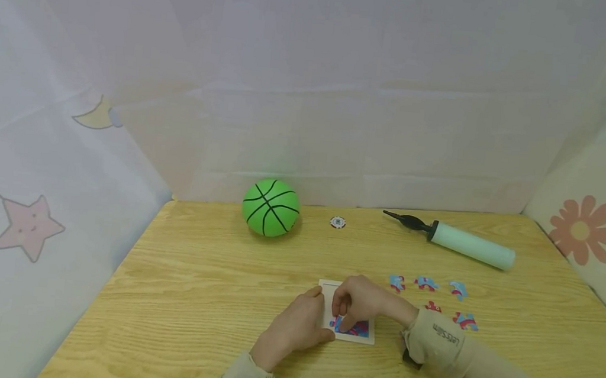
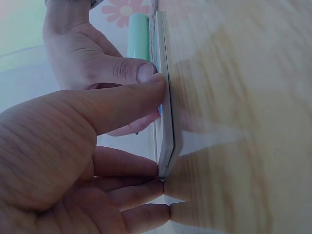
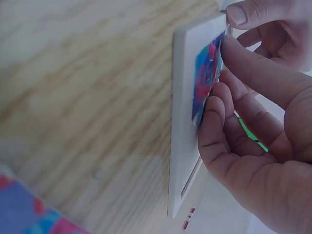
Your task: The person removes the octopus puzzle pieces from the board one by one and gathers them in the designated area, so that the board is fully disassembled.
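A white puzzle board (image 1: pixel 329 296) lies flat on the wooden table, with joined blue, red and purple puzzle pieces (image 3: pixel 202 80) in its near part. My left hand (image 1: pixel 297 325) grips the board's left side, its thumb on the near edge and fingertips against the far-left side in the left wrist view. Over the board, my right hand (image 1: pixel 361 298) has curled fingers and pinches a puzzle piece at the left end of the filled part; the fingers partly hide it. Several loose puzzle pieces (image 1: pixel 426 283) lie on the table to the right.
At the back stand a green basketball (image 1: pixel 271 207) and, right of it, a flat poker chip (image 1: pixel 338 222). A pale green hand pump (image 1: pixel 472 245) with a black nozzle lies back right. Cloth walls (image 1: pixel 300 94) border the table (image 1: pixel 177 298).
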Action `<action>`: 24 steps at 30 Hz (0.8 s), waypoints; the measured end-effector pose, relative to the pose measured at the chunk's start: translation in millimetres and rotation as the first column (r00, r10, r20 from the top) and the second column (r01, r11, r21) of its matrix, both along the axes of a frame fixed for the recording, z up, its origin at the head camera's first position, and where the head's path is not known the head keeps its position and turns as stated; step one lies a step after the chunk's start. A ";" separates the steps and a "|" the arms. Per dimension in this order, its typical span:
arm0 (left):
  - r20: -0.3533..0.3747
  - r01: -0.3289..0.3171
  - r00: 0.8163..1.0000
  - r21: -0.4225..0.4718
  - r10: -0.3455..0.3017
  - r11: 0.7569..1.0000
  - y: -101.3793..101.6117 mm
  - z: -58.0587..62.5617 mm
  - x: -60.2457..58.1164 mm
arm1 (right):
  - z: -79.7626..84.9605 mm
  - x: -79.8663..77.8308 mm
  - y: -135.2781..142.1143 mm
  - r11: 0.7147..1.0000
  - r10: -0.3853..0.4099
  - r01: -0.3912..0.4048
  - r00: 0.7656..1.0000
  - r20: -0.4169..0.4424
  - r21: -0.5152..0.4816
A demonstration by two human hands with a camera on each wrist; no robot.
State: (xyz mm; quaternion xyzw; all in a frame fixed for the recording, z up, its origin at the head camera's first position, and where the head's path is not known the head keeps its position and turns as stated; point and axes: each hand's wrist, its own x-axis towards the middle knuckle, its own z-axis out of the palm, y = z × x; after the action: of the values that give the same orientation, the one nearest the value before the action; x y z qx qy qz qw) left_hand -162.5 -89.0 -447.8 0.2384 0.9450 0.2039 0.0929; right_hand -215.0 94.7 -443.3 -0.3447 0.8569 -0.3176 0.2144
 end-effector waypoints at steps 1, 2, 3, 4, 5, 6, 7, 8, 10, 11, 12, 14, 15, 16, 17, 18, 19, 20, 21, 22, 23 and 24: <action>-0.004 0.000 1.000 -0.002 0.000 1.000 0.1 -0.2 0.0 | -0.2 0.2 0.2 1.000 0.000 0.000 1.000 -0.005 -0.003; -0.006 0.000 1.000 -0.004 0.000 1.000 0.2 -0.4 0.0 | -0.7 0.3 0.3 1.000 0.000 0.000 1.000 -0.009 -0.006; -0.009 0.000 1.000 -0.006 0.000 1.000 0.3 -0.5 0.0 | -1.2 0.4 0.5 1.000 0.001 -0.001 1.000 -0.014 -0.009; -0.012 0.001 1.000 -0.009 -0.001 1.000 0.4 -0.6 0.0 | -1.6 0.5 0.5 1.000 0.002 -0.002 1.000 -0.018 -0.012; -0.013 0.002 1.000 -0.009 -0.002 1.000 0.5 -0.8 0.0 | -1.9 0.6 0.6 1.000 0.001 -0.002 1.000 -0.022 -0.014; -0.014 0.002 1.000 -0.011 -0.002 1.000 0.6 -0.8 0.0 | -2.4 0.6 0.6 1.000 0.000 0.000 1.000 -0.025 -0.014; -0.013 0.003 1.000 -0.010 -0.003 1.000 0.6 -0.8 0.0 | -2.5 0.7 0.4 1.000 -0.001 0.001 1.000 -0.027 -0.014; -0.011 0.003 1.000 -0.008 -0.003 1.000 0.6 -0.6 0.1 | -2.5 0.8 0.3 1.000 0.000 -0.001 1.000 -0.030 -0.013; -0.009 0.003 1.000 -0.006 -0.003 1.000 0.5 -0.3 0.2 | -2.3 0.8 0.1 1.000 0.004 -0.005 0.999 -0.036 -0.013; -0.008 0.003 1.000 -0.004 -0.003 1.000 0.5 -0.2 0.4 | -2.1 0.9 -0.1 1.000 0.005 -0.006 0.999 -0.039 -0.012; -0.008 0.003 1.000 -0.002 -0.003 1.000 0.5 0.1 0.4 | -1.7 1.1 -0.3 1.000 0.007 -0.007 0.999 -0.042 -0.012; -0.007 0.003 1.000 0.003 -0.003 1.000 0.3 0.7 0.8 | -1.1 1.4 -0.5 1.000 0.010 -0.011 0.999 -0.046 -0.016; -0.007 0.003 1.000 0.005 -0.003 1.000 0.3 0.9 0.9 | -1.0 1.5 -0.5 1.000 0.011 -0.012 0.999 -0.046 -0.017; -0.007 0.002 1.000 0.007 -0.002 1.000 0.1 1.1 1.0 | -0.7 1.6 -0.7 1.000 0.012 -0.013 0.999 -0.045 -0.017; -0.007 0.001 1.000 0.008 -0.001 1.000 -0.1 1.2 1.1 | -0.8 1.6 -0.8 1.000 0.012 -0.013 0.999 -0.043 -0.016; -0.008 0.001 1.000 0.008 -0.001 1.000 -0.3 1.3 1.1 | -0.9 1.6 -0.9 1.000 0.013 -0.014 0.999 -0.041 -0.015; -0.007 0.001 1.000 0.008 -0.001 1.000 -0.4 1.4 1.2 | -1.1 1.6 -1.0 1.000 0.015 -0.016 0.999 -0.039 -0.015; -0.006 0.002 1.000 0.008 -0.002 1.000 -0.6 1.4 1.2 | -1.3 1.6 -1.1 1.000 0.016 -0.017 0.999 -0.035 -0.014; -0.005 0.001 1.000 0.008 -0.001 1.000 -0.7 1.2 1.1 | -1.5 1.6 -1.2 1.000 0.018 -0.019 0.999 -0.032 -0.013; -0.004 0.001 1.000 0.008 -0.001 1.000 -0.8 1.0 1.1 | -1.4 1.6 -1.4 1.000 0.020 -0.020 0.999 -0.029 -0.013; -0.004 0.002 1.000 0.008 -0.001 1.000 -0.8 0.7 0.9 | -1.2 1.8 -1.5 1.000 0.021 -0.022 0.999 -0.028 -0.013; -0.004 0.002 1.000 0.008 -0.002 1.000 -0.9 0.5 0.7 | -0.8 1.9 -1.7 1.000 0.023 -0.023 0.999 -0.026 -0.014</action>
State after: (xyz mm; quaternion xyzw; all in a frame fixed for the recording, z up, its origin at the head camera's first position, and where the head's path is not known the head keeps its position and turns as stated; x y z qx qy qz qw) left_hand -161.8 -89.9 -447.3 0.2402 0.9441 0.2070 0.0903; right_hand -213.1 93.0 -444.1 -0.3600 0.8533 -0.3168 0.2046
